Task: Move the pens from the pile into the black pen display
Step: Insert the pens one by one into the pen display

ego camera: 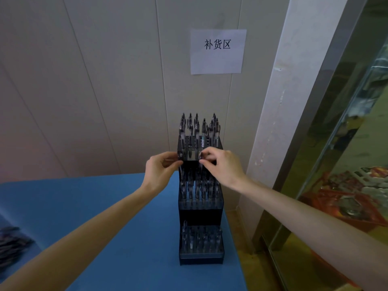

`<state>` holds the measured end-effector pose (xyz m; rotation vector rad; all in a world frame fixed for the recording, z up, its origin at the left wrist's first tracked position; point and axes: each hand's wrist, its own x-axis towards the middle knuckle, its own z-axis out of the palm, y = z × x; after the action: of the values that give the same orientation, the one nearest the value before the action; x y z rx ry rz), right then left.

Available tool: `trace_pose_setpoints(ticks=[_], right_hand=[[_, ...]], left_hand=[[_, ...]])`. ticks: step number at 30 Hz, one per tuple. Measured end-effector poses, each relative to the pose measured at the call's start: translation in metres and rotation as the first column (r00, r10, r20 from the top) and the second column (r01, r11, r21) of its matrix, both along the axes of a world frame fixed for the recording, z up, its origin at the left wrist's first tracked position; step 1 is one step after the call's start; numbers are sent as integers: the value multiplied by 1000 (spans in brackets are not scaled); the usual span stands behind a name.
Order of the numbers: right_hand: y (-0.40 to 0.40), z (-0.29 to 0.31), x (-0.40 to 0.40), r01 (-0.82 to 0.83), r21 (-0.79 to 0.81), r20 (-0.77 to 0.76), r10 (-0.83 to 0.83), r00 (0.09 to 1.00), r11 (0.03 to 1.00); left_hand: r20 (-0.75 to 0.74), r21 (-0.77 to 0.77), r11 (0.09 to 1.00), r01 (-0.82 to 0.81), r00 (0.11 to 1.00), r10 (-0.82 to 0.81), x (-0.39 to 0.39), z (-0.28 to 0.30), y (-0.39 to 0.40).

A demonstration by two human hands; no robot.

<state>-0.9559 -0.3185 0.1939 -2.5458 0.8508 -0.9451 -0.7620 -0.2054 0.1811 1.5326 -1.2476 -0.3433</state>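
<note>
Both hands were up at the top tier of the black pen display (200, 215). The left hand (160, 170) pinched a pen (175, 159) at the display's left edge, and the right hand (220, 164) had fingers curled on another pen (201, 157) (blurry, so hard to see much of it). All three tiers held upright pens. The leftover pile (12, 242) sat way off on the blue table (117, 227), far left.

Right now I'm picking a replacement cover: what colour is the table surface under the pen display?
Blue, seen in the head view: table, black pen display.
</note>
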Motion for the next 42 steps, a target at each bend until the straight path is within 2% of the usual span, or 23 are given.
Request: trace_pose_setpoints(ticks=[10,12,16,21,30,35,42], right_hand=[[-5,-2,8,31,61,-120,-24,992,998],[-5,3,12,29,75,-132,-19,991,997],[-4,8,16,16,53,-299,1,954,998],[-7,11,16,32,52,-404,-8,915,998],[-10,14,24,81,128,-445,-16,895,988],[-13,14,24,82,163,-448,-1,894,983],[-14,12,24,79,194,-441,14,898,978]], left_hand=[[237,15,1000,15,971,-18,1,0,-5],[251,18,1000,7,968,-11,1,1,-7],[261,21,1000,-8,965,2,0,-4,-9],[269,68,997,-21,963,2,0,-2,-12],[360,201,975,-97,933,18,-6,9,-15],[466,313,926,-212,883,45,-1,18,-19],[513,426,891,-157,853,-95,10,23,-25]])
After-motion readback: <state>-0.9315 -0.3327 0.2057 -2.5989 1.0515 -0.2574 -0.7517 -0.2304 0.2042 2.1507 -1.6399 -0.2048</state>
